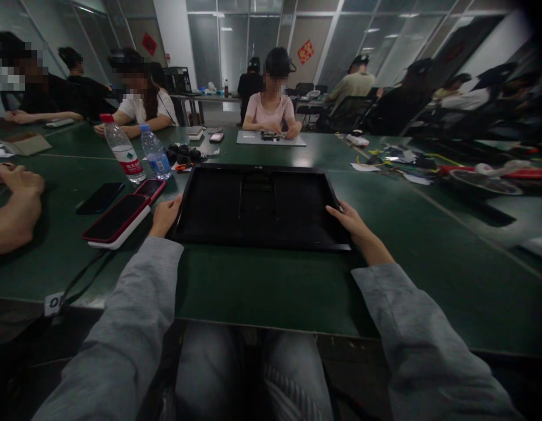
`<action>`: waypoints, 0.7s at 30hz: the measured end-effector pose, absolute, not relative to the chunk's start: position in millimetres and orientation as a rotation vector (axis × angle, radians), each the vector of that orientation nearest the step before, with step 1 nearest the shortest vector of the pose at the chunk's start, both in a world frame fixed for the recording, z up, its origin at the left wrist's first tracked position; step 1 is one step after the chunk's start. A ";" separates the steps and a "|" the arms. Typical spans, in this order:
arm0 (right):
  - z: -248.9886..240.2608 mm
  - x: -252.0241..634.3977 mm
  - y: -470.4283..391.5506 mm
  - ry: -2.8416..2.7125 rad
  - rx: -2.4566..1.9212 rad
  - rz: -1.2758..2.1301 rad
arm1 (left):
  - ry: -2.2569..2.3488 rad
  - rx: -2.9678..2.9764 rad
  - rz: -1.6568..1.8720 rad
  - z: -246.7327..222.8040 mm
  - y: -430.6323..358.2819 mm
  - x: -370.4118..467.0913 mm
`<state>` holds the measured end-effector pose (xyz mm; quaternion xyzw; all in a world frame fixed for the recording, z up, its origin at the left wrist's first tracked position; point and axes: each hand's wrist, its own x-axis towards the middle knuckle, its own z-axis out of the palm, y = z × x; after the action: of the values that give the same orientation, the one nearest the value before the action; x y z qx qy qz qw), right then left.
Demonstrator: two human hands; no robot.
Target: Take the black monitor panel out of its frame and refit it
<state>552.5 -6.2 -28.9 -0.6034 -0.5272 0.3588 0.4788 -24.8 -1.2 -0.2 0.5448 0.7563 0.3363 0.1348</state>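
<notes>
A wide black plastic monitor cover (pixel 213 202) lies in front of me on the green table, its hollow side up, with a raised rim and a rectangular recess in the middle. My left hand (pixel 166 215) grips its left edge; most of those fingers are hidden at the rim. At the opposite edge, my right hand (pixel 352 225) is closed on the cover, thumb over the rim and the other fingers out of sight beneath or behind it. A small light mark shows on the far rim.
Left of the cover are a red-edged phone (pixel 119 219) on a white block, a dark phone (pixel 100 197) and two water bottles (pixel 127 155). Another person's hand (pixel 16 199) rests farther left. Cables and parts (pixel 397 156) lie right. A person (pixel 271 105) works opposite.
</notes>
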 end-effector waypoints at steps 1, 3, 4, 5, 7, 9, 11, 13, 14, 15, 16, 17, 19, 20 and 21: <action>-28.5 551.8 -6.6 -1.298 -1.466 0.860 | 2.194 1.575 0.975 0.2 -1.3 -24.6; -28.5 550.8 -6.7 -1.311 -1.453 0.827 | 2.199 1.566 0.972 0.8 -1.6 -24.2; -28.7 550.6 -6.6 -1.311 -1.445 0.823 | 2.200 1.561 0.968 1.0 -1.8 -24.0; -29.1 550.6 -6.3 -1.307 -1.436 0.828 | 2.200 1.558 0.964 1.4 -2.0 -23.8; -30.3 551.2 -5.4 -1.294 -1.428 0.849 | 2.201 1.553 0.955 2.5 -2.9 -23.0; -31.9 552.5 -4.2 -1.292 -1.431 0.850 | 2.207 1.554 0.945 3.8 -3.8 -22.0; -33.4 554.0 -2.8 -1.307 -1.429 0.833 | 2.214 1.559 0.933 4.6 -4.6 -21.2; -34.5 555.0 -1.6 -1.322 -1.418 0.819 | 2.219 1.565 0.922 4.3 -4.6 -21.3; -34.6 555.1 -1.3 -1.323 -1.416 0.821 | 2.223 1.568 0.916 3.4 -4.3 -21.8; -34.4 554.9 -1.2 -1.315 -1.419 0.829 | 2.225 1.575 0.908 2.1 -3.6 -22.7; -33.9 554.3 -1.2 -1.300 -1.424 0.841 | 2.230 1.583 0.901 0.4 -2.7 -23.8; -33.1 553.3 -1.6 -1.281 -1.431 0.859 | 2.231 1.594 0.895 -1.5 -1.6 -25.3; -30.7 550.7 -2.8 -1.244 -1.443 0.901 | 2.224 1.613 0.886 -5.3 0.8 -28.3; -29.3 549.3 -3.7 -1.229 -1.446 0.919 | 2.221 1.619 0.883 -6.8 1.8 -29.6; -27.9 548.1 -4.6 -1.216 -1.446 0.934 | 2.218 1.623 0.880 -7.8 2.7 -30.6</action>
<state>548.1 -4.6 -27.9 -0.5964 -0.5018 0.3850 0.4943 -30.6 2.7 -7.8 0.5577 0.7623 0.3026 0.1277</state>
